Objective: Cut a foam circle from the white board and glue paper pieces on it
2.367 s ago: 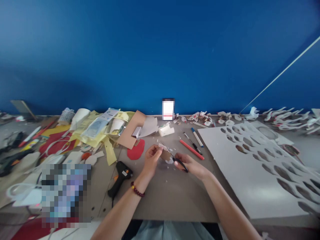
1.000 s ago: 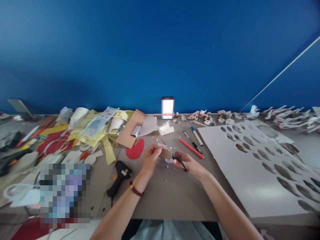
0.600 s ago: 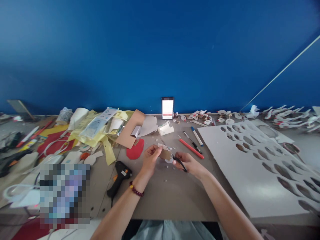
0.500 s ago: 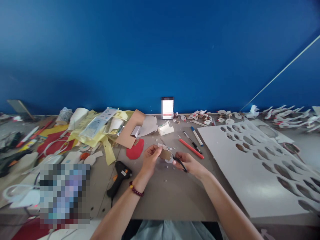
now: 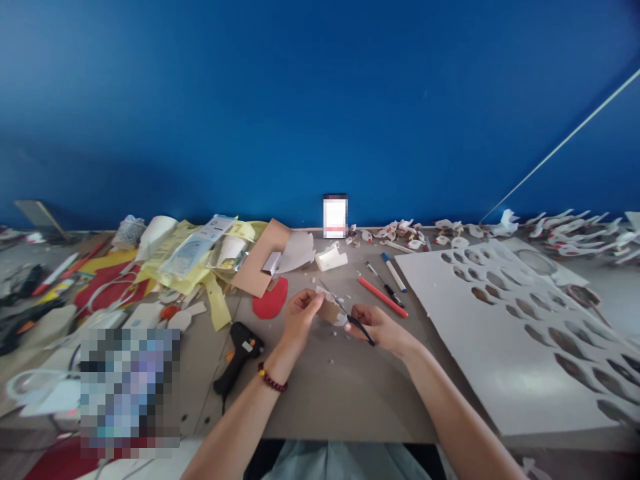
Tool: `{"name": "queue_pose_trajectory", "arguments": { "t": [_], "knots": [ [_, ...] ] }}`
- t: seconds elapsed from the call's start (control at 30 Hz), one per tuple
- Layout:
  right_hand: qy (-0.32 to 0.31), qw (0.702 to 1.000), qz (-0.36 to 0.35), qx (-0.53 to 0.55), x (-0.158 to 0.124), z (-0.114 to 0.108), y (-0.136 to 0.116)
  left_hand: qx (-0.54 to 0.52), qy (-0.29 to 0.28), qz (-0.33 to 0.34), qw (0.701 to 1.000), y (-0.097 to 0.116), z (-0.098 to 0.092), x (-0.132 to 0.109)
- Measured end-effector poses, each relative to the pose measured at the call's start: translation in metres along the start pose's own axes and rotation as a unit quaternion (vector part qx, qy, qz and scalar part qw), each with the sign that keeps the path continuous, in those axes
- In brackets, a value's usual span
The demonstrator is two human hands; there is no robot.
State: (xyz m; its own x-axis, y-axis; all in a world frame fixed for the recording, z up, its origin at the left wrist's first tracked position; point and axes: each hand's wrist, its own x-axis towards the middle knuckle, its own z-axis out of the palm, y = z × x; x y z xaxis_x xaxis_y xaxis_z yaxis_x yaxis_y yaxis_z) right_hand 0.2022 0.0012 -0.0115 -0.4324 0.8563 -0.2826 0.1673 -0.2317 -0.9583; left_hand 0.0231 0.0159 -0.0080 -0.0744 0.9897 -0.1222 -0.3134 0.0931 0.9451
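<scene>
Between thumb and fingers, my left hand (image 5: pixel 303 312) pinches a small piece of brown cardboard (image 5: pixel 329 311) above the table. My right hand (image 5: pixel 374 323) is closed around the black handles of a pair of scissors (image 5: pixel 361 328). The blades point up and left, lying against the cardboard's upper right edge. Tiny white scraps lie on the table beneath. A red paper piece (image 5: pixel 271 298) rests just left of my left hand, and a black glue gun (image 5: pixel 239 357) lies nearer to me.
On the right lies a white sheet (image 5: pixel 480 347) with many leaf-shaped holes. A red pen (image 5: pixel 383 297), a black pen (image 5: pixel 385 285) and a blue-capped marker (image 5: pixel 395 272) lie beyond my right hand. Paper and packaging (image 5: pixel 197 250) pile up at left. A blue wall (image 5: pixel 320 113) stands behind.
The scissor blades have shifted slightly along the cardboard's edge and show more clearly. The cardboard has tilted a little in my left hand. Both arms stay nearly in place.
</scene>
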Motion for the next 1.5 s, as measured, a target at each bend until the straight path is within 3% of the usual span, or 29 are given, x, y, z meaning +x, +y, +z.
{"name": "queue_pose_trajectory", "arguments": {
  "t": [1.1,1.33,1.5],
  "knots": [
    [0.019,1.0,0.003,-0.022,0.001,0.002,0.003,-0.003,0.012,0.006,1.0,-0.001,-0.001,0.003],
    [0.039,0.999,0.002,-0.009,0.004,0.003,0.005,-0.035,-0.009,-0.073,0.997,-0.005,0.002,0.0],
    [0.046,0.999,0.0,-0.022,0.006,0.003,0.011,-0.014,-0.024,-0.062,0.998,-0.008,0.004,-0.002]
  ]
}}
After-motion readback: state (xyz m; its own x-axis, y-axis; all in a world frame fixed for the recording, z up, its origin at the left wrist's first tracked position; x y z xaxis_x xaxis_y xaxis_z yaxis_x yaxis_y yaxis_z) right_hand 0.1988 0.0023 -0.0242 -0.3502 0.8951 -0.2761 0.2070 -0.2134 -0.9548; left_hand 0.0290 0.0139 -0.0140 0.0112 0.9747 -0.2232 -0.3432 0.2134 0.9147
